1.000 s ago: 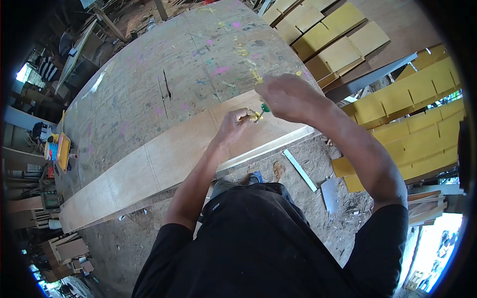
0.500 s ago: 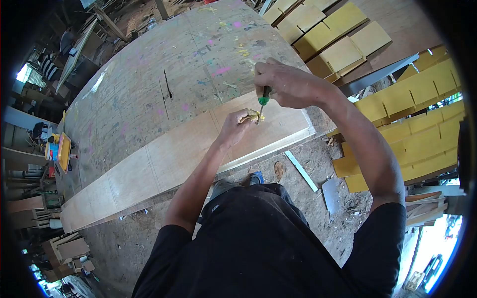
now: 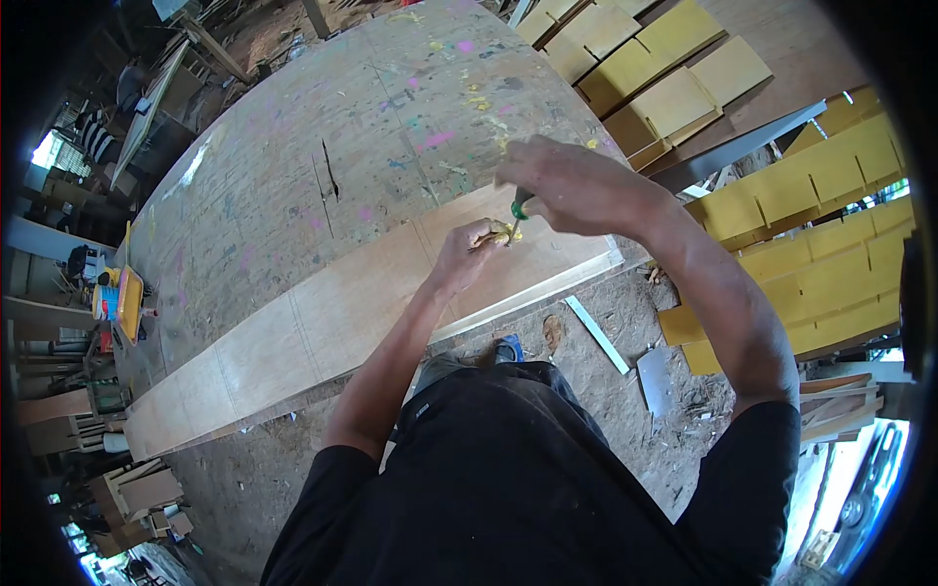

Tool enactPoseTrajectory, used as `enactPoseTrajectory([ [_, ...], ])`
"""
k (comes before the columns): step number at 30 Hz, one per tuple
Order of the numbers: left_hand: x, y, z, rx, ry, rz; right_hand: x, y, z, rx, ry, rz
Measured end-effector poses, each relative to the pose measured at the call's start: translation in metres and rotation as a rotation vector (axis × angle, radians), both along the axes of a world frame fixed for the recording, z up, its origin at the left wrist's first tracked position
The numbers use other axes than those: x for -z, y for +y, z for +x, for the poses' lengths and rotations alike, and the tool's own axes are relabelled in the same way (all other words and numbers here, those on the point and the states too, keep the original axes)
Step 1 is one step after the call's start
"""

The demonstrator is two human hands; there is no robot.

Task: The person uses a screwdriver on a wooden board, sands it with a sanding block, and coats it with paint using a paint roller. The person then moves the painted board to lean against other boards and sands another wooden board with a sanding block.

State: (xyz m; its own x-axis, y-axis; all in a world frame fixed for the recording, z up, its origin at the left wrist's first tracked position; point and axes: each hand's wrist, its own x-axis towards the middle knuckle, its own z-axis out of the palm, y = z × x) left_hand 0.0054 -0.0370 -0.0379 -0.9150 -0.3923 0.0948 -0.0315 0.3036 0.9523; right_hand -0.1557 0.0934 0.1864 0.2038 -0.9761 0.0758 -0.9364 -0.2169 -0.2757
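From where I stand, the person's right hand [image 3: 567, 188] is closed around a green-handled screwdriver with a thin metal shaft [image 3: 522, 203], its handle mostly hidden under the fingers. The shaft slants down out of that fist to a small yellow, metallic-looking piece [image 3: 509, 235] on the long, pale brown wooden panel [image 3: 322, 311]. This small piece lies below the right hand and right at the fingertips of the left hand [image 3: 463, 256], which is narrow, its fingers curled; whether it pinches the piece or merely steadies it, I can't tell. The panel runs along the near edge of a broad, paint-spotted wooden table [image 3: 283, 161].
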Motion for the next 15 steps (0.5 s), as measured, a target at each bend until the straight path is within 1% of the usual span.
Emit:
enactPoseTrajectory([
  [2, 0.005, 0.0, -0.001, 0.014, 0.046, 0.034, -0.004, -0.004, 0.007, 0.414, 0.202, 0.208],
  [3, 0.003, 0.0, -0.001, 0.017, 0.046, 0.031, -0.008, -0.008, 0.008, 0.417, 0.202, 0.205],
  [5, -0.001, 0.001, 0.001, 0.005, 0.002, 0.016, -0.017, -0.016, 0.006, 0.416, 0.269, 0.461],
  [6, -0.004, 0.001, 0.001, 0.003, 0.004, 0.016, -0.011, -0.012, 0.004, 0.415, 0.271, 0.461],
  [8, -0.007, 0.003, 0.003, 0.0, -0.01, 0.011, 0.008, 0.002, -0.001, 0.188, 0.257, 0.053],
  [9, -0.007, 0.003, 0.002, 0.0, -0.008, 0.013, 0.002, 0.0, -0.001, 0.187, 0.259, 0.054],
  [11, -0.007, 0.003, 0.002, -0.005, -0.007, 0.036, -0.013, -0.005, -0.003, -0.021, 0.12, 0.18],
  [12, -0.007, 0.003, 0.003, -0.009, -0.009, 0.035, -0.007, -0.004, -0.004, -0.024, 0.119, 0.179],
  [14, -0.008, 0.005, 0.002, -0.004, 0.018, 0.05, 0.008, -0.002, -0.008, 0.194, 0.081, -0.009],
  [15, -0.006, 0.003, 0.001, -0.006, 0.02, 0.048, 0.006, -0.005, -0.006, 0.192, 0.083, -0.011],
])
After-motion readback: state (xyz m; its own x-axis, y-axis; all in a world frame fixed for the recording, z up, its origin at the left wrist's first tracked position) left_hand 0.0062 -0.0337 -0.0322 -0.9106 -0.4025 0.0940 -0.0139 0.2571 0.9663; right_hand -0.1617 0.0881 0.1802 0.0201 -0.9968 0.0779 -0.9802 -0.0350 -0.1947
